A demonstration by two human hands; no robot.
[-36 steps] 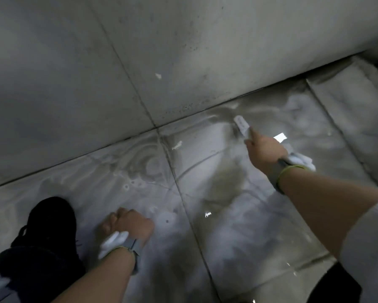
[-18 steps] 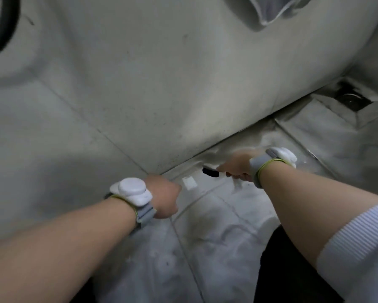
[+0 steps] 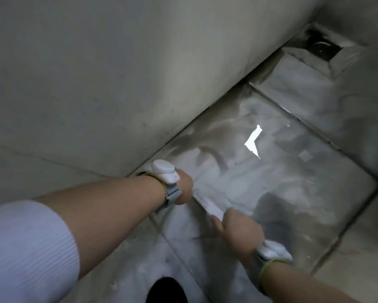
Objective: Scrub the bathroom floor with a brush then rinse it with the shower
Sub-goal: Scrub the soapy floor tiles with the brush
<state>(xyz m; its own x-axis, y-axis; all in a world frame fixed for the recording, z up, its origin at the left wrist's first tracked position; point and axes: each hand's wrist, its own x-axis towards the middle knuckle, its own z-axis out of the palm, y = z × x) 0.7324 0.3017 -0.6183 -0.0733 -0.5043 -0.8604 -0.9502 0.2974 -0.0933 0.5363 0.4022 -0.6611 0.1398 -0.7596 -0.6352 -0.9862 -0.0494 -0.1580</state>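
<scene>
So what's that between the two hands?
In the head view, the pale brush handle spans from the left hand to the right hand. Both seem to grip it, above the wet, foamy floor.

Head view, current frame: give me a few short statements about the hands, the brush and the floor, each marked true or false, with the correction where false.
1. Both hands hold the brush handle. True: the left hand grips its far end, the right hand its near end.
2. The floor is dry. False: it is wet, with white suds and a bright glare.
3. The floor drain sits at upper right. True.
4. The left hand is pressed flat against the wall. False: it is closed on the handle, just beside the wall's foot.
5. Only the right wrist wears a band. False: each wrist carries a grey band with a white module.
</scene>
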